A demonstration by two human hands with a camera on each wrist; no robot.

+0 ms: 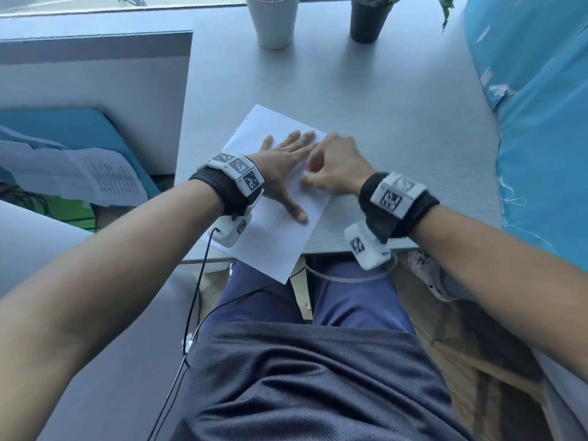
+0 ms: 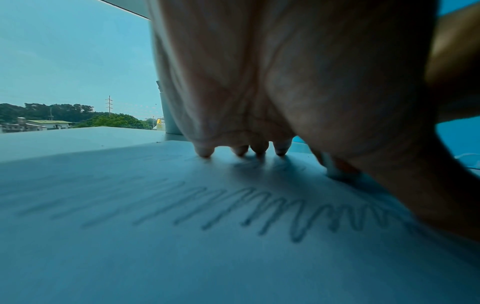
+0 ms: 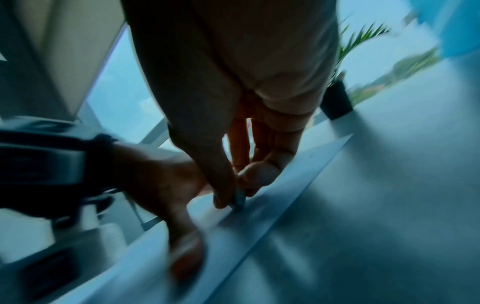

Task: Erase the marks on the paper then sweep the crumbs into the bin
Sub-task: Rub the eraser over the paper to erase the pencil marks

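Note:
A white sheet of paper (image 1: 273,243) lies askew on the grey desk (image 1: 397,128), its near corner hanging over the front edge. My left hand (image 1: 286,160) lies flat on it with fingers spread, pressing it down. In the left wrist view the paper (image 2: 155,257) carries wavy pencil marks (image 2: 259,214) just under the palm. My right hand (image 1: 331,168) is blurred beside the left hand's fingers. In the right wrist view it pinches a small eraser (image 3: 239,200) between thumb and fingers, the eraser's tip on the paper (image 3: 285,185). No crumbs or bin can be made out.
A white cup (image 1: 274,19) and a dark plant pot (image 1: 370,19) stand at the desk's far edge. Blue plastic sheeting (image 1: 541,122) covers the right side. Printed papers (image 1: 95,176) lie on a blue surface at the left. My lap is below the desk's front edge.

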